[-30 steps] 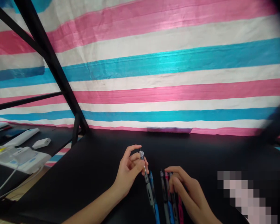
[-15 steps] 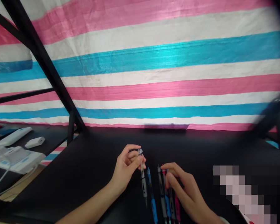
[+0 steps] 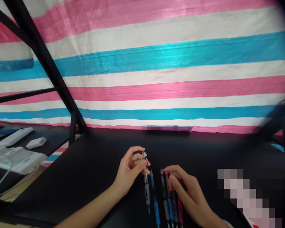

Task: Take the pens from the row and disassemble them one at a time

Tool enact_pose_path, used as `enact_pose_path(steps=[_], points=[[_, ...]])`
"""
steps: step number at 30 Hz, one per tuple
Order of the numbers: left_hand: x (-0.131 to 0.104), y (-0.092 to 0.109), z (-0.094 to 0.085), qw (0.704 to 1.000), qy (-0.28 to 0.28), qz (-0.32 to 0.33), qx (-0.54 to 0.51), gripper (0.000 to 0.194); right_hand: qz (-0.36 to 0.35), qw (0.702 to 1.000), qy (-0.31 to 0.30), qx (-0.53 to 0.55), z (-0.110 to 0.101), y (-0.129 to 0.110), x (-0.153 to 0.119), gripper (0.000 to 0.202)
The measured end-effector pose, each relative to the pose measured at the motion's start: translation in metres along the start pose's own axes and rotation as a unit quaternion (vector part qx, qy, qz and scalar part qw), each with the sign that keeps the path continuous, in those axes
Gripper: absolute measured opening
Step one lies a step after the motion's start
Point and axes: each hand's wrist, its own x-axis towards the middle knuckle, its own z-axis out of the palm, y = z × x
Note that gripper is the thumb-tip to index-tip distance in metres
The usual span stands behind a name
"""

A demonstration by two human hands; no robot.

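Observation:
My left hand [image 3: 130, 169] pinches a clear-barrelled pen [image 3: 147, 193] with a grey grip. Its tip points down toward me, and my index fingertip rests on the top end. Just right of it lies a blue pen [image 3: 156, 205], apart from both hands. Farther right, a row of pens has a grey-grip pen [image 3: 165, 207], another blue pen [image 3: 170, 209], a darker grey pen [image 3: 174, 207] and a pink pen [image 3: 180, 210]. My right hand [image 3: 188, 186] is curled over the row's upper ends, thumb and index finger closed around them. Its other fingers are partly hidden.
Everything lies on a black table [image 3: 114, 142] with a striped sheet [image 3: 156, 88] behind it. A black frame post [image 3: 47, 69] rises at left. Beyond it are a white adapter [image 3: 36, 143], a white box [image 3: 26, 163] and cables. A pixelated patch covers the lower right.
My left hand has shifted slightly right with the pen, bringing it closer to the blue pen. My right hand and the row of pens look almost unchanged.

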Motion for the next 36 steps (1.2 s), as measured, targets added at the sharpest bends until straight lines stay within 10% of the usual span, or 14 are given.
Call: enact_pose_path(steps=[36], points=[[0.0078,0.0047,-0.0059,0.999,0.019,0.023,0.013,0.033,-0.019,0.999,0.017,-0.020,-0.0013,0.0032,0.0020,0.029]])
